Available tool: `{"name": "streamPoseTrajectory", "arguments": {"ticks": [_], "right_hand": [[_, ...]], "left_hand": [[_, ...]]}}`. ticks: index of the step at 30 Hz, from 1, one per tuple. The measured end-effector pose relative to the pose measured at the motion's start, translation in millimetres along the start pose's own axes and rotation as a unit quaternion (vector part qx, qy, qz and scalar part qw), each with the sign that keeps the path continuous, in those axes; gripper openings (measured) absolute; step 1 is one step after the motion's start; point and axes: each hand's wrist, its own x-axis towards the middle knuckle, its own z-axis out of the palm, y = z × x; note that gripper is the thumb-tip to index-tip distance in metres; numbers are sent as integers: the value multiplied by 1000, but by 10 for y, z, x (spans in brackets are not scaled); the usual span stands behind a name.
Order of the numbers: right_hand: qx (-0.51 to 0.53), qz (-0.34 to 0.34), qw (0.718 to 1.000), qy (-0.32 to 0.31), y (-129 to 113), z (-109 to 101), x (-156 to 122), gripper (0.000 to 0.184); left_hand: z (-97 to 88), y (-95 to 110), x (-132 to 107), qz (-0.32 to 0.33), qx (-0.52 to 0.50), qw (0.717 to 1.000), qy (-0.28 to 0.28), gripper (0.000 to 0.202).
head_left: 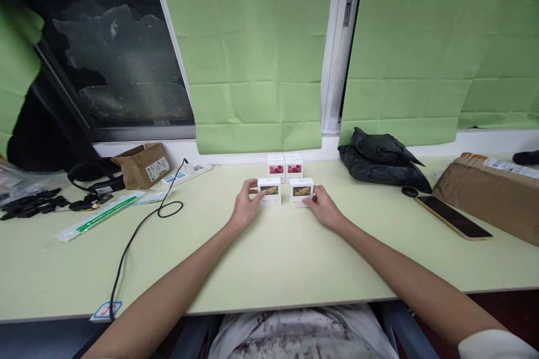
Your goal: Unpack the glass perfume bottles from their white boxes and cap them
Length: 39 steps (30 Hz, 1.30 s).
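Note:
My left hand (pixel 247 203) grips a small white box (pixel 269 197) by its left side, thumb on the front face. A matching white box (pixel 301 199) is held at its right side by my right hand (pixel 324 206). Each of these boxes carries a yellowish picture on its front, and a narrow gap separates them. Just behind stand white boxes with pink-red pictures, a left one (pixel 276 170) and a right one (pixel 293 169), side by side. More white box tops show behind these. Part of the pink-red boxes' lower fronts is hidden.
On the left lie a black cable (pixel 135 230), an open cardboard box (pixel 143 166), a power strip (pixel 187 175) and a green-and-white plastic packet (pixel 101 216). To the right are a black plastic bag (pixel 381 161), a phone (pixel 452 217) and a large cardboard package (pixel 488 193).

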Motion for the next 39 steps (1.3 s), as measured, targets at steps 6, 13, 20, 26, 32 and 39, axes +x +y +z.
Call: {"name": "streamPoseTrajectory", "arguments": {"ticks": [6,13,20,26,32,39], "right_hand": [[-11,-21,1000,-8,-46,57,0,27],[-23,-28,999,1,-20,60,23,26],[0,29,998,54,-187,36,-78,44],[21,48,998,46,-336,9,-261,25],[52,55,996,56,-364,15,-291,27],[67,60,993,77,-313,48,-246,32]], "left_hand": [[84,56,-61,11,-7,1000,-28,46],[107,65,-117,-27,-26,999,3,45],[162,143,-234,-74,18,997,11,34],[161,295,-344,-111,-1,994,3,37],[178,356,-383,-115,-33,993,-5,31],[204,342,-381,-99,-50,994,-7,30]]}}
